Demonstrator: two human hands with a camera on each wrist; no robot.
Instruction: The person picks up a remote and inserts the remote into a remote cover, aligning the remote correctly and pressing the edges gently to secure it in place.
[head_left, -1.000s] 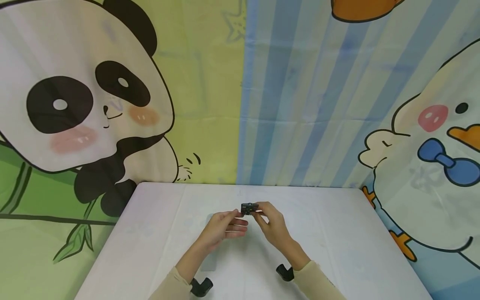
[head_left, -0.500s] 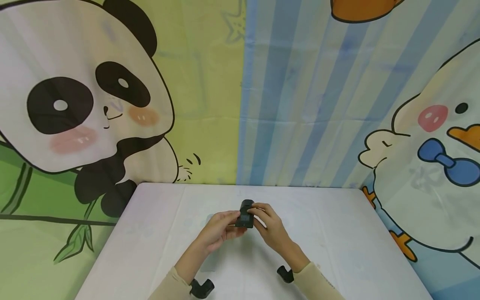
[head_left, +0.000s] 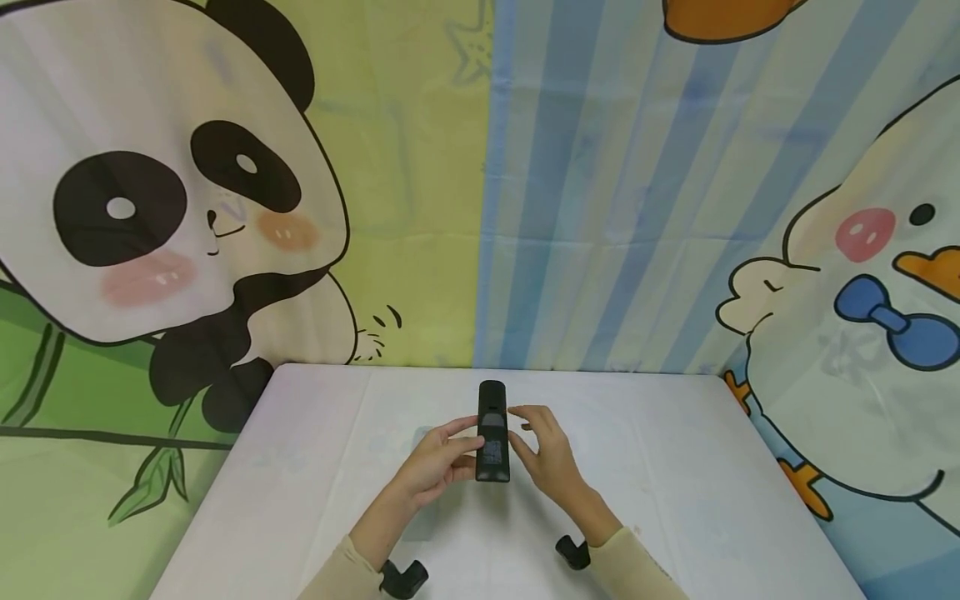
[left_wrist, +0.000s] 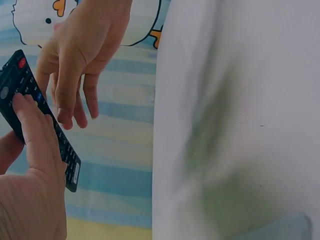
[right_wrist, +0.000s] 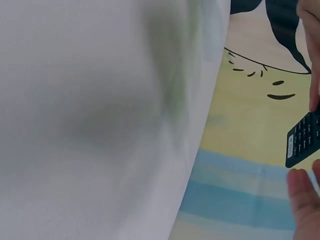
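Note:
A slim black remote control is held up over the table, its long back face with a pale label turned to the head camera. My left hand grips it by its left edge, thumb on the back and fingers behind. Buttons and a red key show on the remote's front in the left wrist view, where the left fingers lie across it. Beside the remote's right edge is my right hand, fingers loosely bent and holding nothing. The right wrist view catches one end of the remote with the right fingertips just below.
A pale, see-through flat piece lies on the white table below my left forearm. Black wrist mounts sit at both cuffs. Behind the table hangs a cartoon-printed curtain.
The remote has turned from nearly end-on to showing its full back, standing longer in view. My right fingers have come off it, while the left hand has taken a firmer hold.

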